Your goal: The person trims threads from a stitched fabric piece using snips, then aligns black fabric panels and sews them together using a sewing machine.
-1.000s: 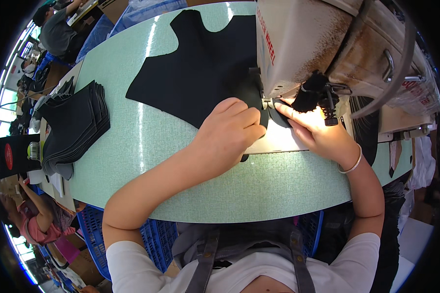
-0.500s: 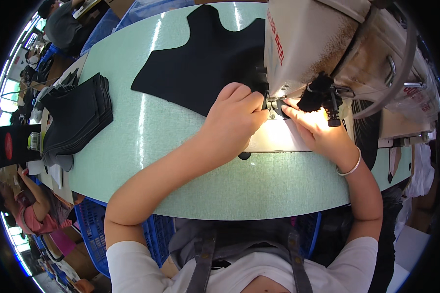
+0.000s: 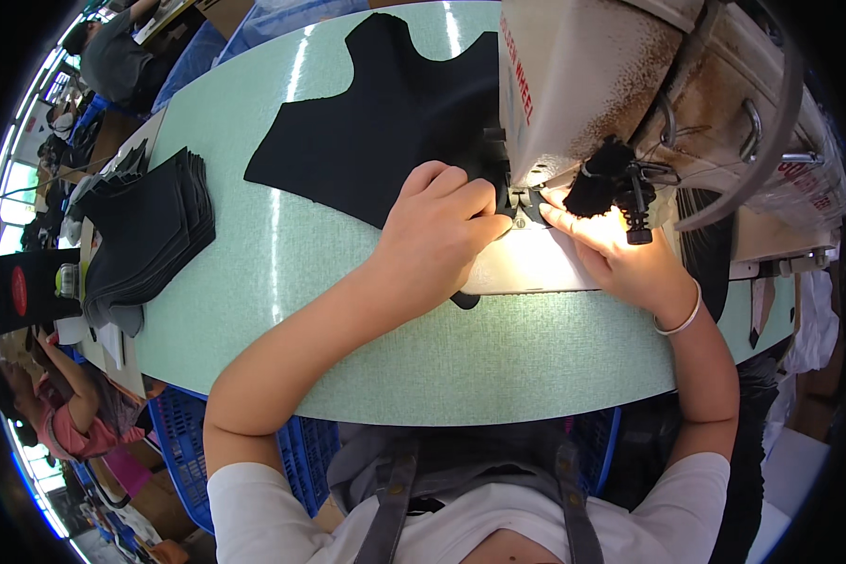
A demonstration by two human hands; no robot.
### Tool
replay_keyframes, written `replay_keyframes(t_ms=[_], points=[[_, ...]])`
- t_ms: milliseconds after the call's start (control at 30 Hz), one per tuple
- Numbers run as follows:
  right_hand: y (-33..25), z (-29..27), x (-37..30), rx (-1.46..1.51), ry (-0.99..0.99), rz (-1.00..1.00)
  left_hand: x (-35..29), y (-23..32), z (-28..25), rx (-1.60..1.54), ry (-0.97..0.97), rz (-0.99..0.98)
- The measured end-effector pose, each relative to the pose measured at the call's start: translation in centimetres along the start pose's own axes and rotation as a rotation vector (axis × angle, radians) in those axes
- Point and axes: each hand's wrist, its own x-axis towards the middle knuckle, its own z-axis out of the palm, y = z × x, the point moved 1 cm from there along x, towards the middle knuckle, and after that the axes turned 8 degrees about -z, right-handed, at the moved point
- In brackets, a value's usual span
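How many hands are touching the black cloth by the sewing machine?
2. The left hand presses the cloth left of the needle; the right hand rests just right of it, under the machine.

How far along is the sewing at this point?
Done: little to show; no finished pieces can be told apart. In hand: the left hand and right hand press a black fabric piece flat at the presser foot of the sewing machine, most of it lying behind the needle. Left: a stack of black cut pieces waits at the table's left end.
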Motion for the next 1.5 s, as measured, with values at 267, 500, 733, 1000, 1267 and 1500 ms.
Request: replay_keyframes(t_ms=[267,500,733,1000,1267,1500], points=[[-0.7,0.3,0.3,-0.167,-0.055,-0.036,0.1,0.1,-0.2,0.014,-0.016,-0.014],[-0.9,0.1,-0.2,-0.174,-0.136,-0.008,-0.5,0.9,0.6,-0.027,0.030,-0.054],[-1.4,0.0,0.9,-0.128,-0.013,-0.064,-0.5,1.7,1.6,0.058,0.065,-0.056],[-1.9,0.6,0.4,-0.078,-0.172,0.039,-0.2,1.5,1.4,0.082,0.075,-0.035],[0.7,-1.7,-0.1,-0.446,-0.053,-0.120,0.6,-0.5,-1.0,0.105,0.135,0.085],[2.3,-1.6,-1.1,-0.510,-0.108,-0.212,0.8,-0.7,-1.6,-0.016,-0.165,0.201]])
